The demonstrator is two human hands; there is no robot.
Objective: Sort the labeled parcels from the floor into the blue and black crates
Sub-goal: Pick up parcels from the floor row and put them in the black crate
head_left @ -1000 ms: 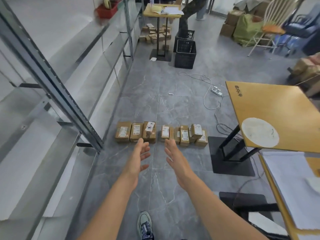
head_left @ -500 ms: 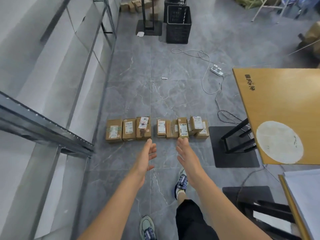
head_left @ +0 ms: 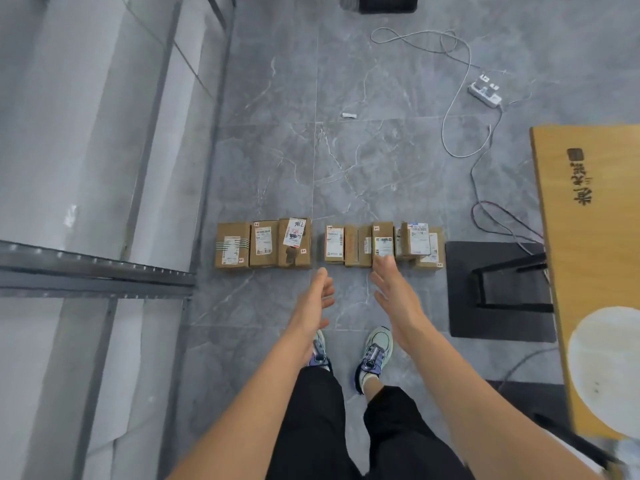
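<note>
The left hand (head_left: 313, 303) and the right hand (head_left: 396, 294) are stretching forward, fingers loosely open, holding nothing. The row of brown cardboard parcels with white labels (head_left: 263, 244) is lying on the grey tiled floor (head_left: 346, 174) at 12 o'clock, just beyond them

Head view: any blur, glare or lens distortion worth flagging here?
Head view: wide-angle stretch towards the edges; the wooden table smears into motion blur at bottom right; labels on the parcels are soft, mostly unreadable; light even, no harsh glare, shadows faint.
</note>
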